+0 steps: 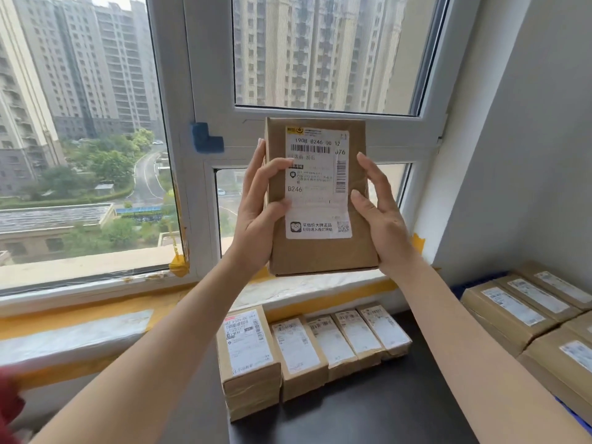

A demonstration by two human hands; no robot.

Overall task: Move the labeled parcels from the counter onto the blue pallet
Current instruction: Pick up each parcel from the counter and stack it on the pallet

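Observation:
I hold a brown cardboard parcel (320,254) upright in front of the window, its white shipping label facing me. My left hand (259,206) grips its left edge with the thumb across the label. My right hand (379,213) grips its right edge. Below, on the dark counter (384,411), stands a row of several labeled brown parcels (307,347). At the right, more labeled parcels (525,309) are stacked on the blue pallet (576,418), of which only slivers of blue show.
A large window (320,52) with a white frame looks out on tall buildings. A sill with yellow tape (96,315) runs below it. A grey wall (528,155) rises at the right. A red blur (8,408) sits at the lower left edge.

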